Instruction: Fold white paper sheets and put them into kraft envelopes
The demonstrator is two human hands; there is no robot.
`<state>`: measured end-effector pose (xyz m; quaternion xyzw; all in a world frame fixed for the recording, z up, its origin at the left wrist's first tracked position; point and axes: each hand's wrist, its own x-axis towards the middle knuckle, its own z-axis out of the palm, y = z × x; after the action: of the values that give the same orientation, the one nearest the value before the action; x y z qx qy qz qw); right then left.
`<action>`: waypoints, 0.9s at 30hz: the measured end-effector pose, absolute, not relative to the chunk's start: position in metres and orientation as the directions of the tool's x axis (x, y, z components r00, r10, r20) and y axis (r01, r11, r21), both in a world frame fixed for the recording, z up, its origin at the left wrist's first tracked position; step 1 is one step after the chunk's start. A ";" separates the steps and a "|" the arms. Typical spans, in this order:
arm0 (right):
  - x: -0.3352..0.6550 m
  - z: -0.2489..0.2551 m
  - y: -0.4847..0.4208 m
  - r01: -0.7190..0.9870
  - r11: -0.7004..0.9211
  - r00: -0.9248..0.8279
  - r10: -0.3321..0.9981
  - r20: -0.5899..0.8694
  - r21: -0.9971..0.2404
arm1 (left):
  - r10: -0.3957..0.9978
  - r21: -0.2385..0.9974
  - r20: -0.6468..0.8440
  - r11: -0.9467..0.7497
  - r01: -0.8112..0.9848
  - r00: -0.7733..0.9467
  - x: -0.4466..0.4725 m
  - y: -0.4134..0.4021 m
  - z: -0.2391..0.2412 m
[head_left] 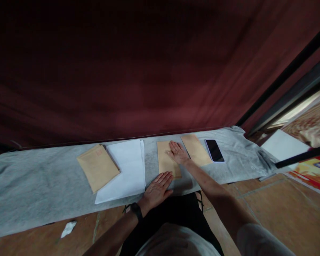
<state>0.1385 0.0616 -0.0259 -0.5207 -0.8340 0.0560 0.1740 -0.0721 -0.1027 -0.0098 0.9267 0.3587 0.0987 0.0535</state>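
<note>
A brown envelope [165, 158] lies flat on the grey cloth [42, 181] in front of me. My right hand [178, 152] rests on its far right corner, fingers stretched out flat. My left hand [157, 188], with a black band on the wrist, lies open and flat at the envelope's near edge. Neither hand grips anything. A second brown envelope [196, 149] lies just to the right. A stack of white paper [126, 170] sits to the left, with another brown envelope [97, 167] partly on top of it.
A dark phone [214, 150] lies face up right of the envelopes. A dark red curtain [122, 71] hangs behind the cloth. A white sheet [284, 145] lies at far right. A crumpled white scrap [68, 228] sits on the tiled floor [269, 206].
</note>
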 end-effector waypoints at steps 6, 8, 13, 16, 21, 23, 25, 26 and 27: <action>0.131 -0.026 0.036 0.713 0.650 -0.609 0.760 0.229 -0.261 | 0.688 0.208 0.153 -0.724 0.657 0.710 -0.071 -0.103 -0.011; 0.128 -0.026 0.030 0.654 0.714 -0.684 0.699 0.208 -0.251 | 0.693 0.215 0.155 -0.719 0.661 0.704 -0.071 -0.104 -0.011; 0.114 -0.024 0.037 0.671 0.707 -0.690 0.706 0.160 -0.223 | 0.693 0.202 0.130 -0.719 0.665 0.709 -0.071 -0.103 -0.012; 0.103 -0.021 0.049 0.744 0.627 -0.608 0.778 0.156 -0.230 | 0.692 0.195 0.128 -0.720 0.666 0.710 -0.071 -0.103 -0.013; 0.097 -0.018 0.046 0.766 0.588 -0.565 0.808 0.167 -0.258 | 0.696 0.194 0.125 -0.716 0.670 0.707 -0.071 -0.102 -0.011; 0.102 -0.018 0.035 0.741 0.618 -0.593 0.786 0.176 -0.263 | 0.695 0.191 0.125 -0.717 0.670 0.708 -0.071 -0.102 -0.011; 0.111 -0.018 0.019 0.711 0.651 -0.627 0.758 0.177 -0.266 | 0.696 0.190 0.121 -0.716 0.672 0.707 -0.071 -0.102 -0.011; 0.116 -0.018 0.011 0.700 0.663 -0.644 0.746 0.169 -0.266 | 0.699 0.190 0.119 -0.713 0.675 0.705 -0.071 -0.103 -0.012; 0.121 -0.018 0.002 0.692 0.671 -0.655 0.739 0.160 -0.266 | 0.704 0.191 0.118 -0.708 0.680 0.701 -0.071 -0.103 -0.012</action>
<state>0.1214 0.0017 -0.0181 -0.3951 -0.9051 0.0912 0.1282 -0.0707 -0.1031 -0.0119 0.9197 0.3760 0.0913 0.0664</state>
